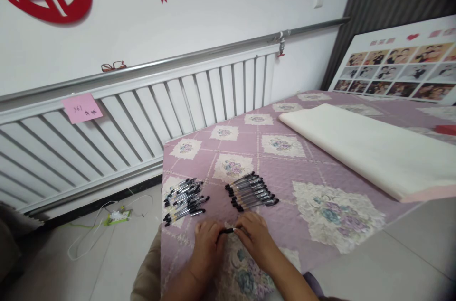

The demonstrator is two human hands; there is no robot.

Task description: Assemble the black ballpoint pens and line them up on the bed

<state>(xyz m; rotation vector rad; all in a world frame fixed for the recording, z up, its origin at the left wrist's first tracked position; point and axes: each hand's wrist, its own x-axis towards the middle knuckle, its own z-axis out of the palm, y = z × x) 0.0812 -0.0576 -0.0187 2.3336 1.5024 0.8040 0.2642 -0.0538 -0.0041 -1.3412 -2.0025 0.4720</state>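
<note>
Between my two hands, near the front edge of the cloth, is a pen (227,231) with a black part showing. My left hand (207,239) is closed around its left end, and my right hand (253,234) pinches the right end. The fingers hide much of the pen. Just beyond my left hand lies a loose pile of clear pens with black caps (185,200). Beyond my right hand, more black-capped pens (251,192) lie side by side in a slanted row.
A purple flowered tablecloth (270,168) covers the bed-like surface. To the right lies a folded cream sheet (366,144), with a photo board (399,61) behind it. A white radiator (199,97) runs along the wall. A power strip (119,216) with cables is on the floor.
</note>
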